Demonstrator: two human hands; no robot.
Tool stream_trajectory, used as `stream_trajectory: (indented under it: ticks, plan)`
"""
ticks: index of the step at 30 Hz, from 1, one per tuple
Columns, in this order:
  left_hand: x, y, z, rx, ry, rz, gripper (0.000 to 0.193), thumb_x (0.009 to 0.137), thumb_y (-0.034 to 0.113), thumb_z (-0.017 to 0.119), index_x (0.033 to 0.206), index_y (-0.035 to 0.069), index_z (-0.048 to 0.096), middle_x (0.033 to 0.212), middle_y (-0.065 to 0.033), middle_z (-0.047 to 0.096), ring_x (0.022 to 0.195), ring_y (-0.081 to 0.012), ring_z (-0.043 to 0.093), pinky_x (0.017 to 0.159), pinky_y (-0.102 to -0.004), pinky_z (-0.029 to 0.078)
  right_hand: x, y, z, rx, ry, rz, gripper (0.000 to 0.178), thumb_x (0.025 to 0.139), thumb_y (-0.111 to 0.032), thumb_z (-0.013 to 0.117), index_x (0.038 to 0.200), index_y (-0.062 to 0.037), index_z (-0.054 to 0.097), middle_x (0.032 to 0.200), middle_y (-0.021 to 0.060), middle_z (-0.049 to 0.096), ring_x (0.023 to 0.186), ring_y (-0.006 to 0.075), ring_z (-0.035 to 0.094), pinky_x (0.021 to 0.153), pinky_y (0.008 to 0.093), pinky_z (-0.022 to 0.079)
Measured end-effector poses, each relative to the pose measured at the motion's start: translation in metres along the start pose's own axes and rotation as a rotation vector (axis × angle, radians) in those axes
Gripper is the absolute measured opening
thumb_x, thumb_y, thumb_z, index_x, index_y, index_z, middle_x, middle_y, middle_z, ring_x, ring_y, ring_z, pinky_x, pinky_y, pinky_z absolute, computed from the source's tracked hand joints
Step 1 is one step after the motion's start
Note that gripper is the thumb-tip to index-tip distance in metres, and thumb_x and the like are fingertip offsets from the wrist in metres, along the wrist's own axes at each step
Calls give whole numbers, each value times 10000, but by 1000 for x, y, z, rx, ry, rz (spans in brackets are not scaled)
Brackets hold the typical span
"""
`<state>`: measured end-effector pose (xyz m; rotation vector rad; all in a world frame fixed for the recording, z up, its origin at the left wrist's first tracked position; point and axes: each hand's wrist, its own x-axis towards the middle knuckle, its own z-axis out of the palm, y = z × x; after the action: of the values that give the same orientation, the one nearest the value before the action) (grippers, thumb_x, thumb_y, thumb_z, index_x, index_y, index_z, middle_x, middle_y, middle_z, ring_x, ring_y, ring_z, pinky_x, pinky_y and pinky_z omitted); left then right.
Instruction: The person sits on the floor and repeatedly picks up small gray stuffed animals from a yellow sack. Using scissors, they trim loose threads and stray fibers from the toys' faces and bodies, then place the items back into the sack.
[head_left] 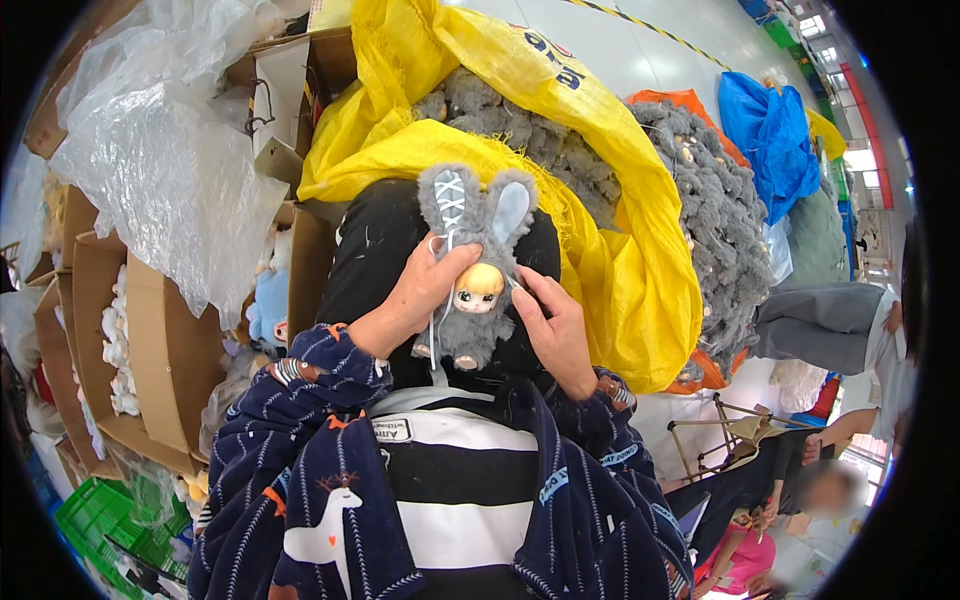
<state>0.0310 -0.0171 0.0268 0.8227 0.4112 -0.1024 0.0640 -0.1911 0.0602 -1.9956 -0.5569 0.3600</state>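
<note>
On my lap lies a grey plush rabbit doll [480, 335] with a small vinyl face, blond hair and long upright ears. White lace [450, 200] criss-crosses the ear on the left, and a loose length hangs down past the doll's feet. My left hand [425, 285] is closed around the doll's left side, thumb across it just above the face. At the doll's right side, my right hand [553, 325] has thumb and forefinger pinched together. A small whitish bit shows at those fingertips, too small to name.
A yellow woven sack [640, 310] of grey plush pieces stands against my knees, with an orange sack of grey plush dolls [690, 190] beyond. Cardboard boxes [165, 350] and clear plastic sheeting [165, 170] crowd the left. Several people sit or stand at right.
</note>
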Motion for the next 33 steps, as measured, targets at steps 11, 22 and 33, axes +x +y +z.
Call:
stream_trajectory:
  ticks: [11, 22, 33]
  plan:
    - [3, -8, -5, -4, -27, 13, 304, 833, 133, 551, 1094, -5, 475, 998, -78, 572, 881, -135, 562, 775, -264, 466, 5, 1, 0, 41, -12, 60, 280, 820, -147, 593, 1018, 50, 565, 803, 136, 573, 711, 187, 561, 637, 265, 438]
    - [2, -9, -5, -12, -44, 35, 315, 834, 134, 551, 1104, -4, 465, 1011, -78, 567, 894, -134, 555, 785, -267, 460, 4, 3, -1, 73, -37, 164, 312, 828, -178, 591, 1021, 66, 567, 890, 170, 617, 784, 199, 594, 687, 275, 454]
    - [0, -17, -4, 67, 7, 136, 300, 835, 160, 549, 1074, -3, 472, 956, -61, 567, 848, -109, 540, 744, -256, 451, -2, 10, 14, 124, 35, 233, 362, 872, -204, 558, 1119, 60, 539, 820, 22, 596, 607, 42, 484, 508, 176, 401]
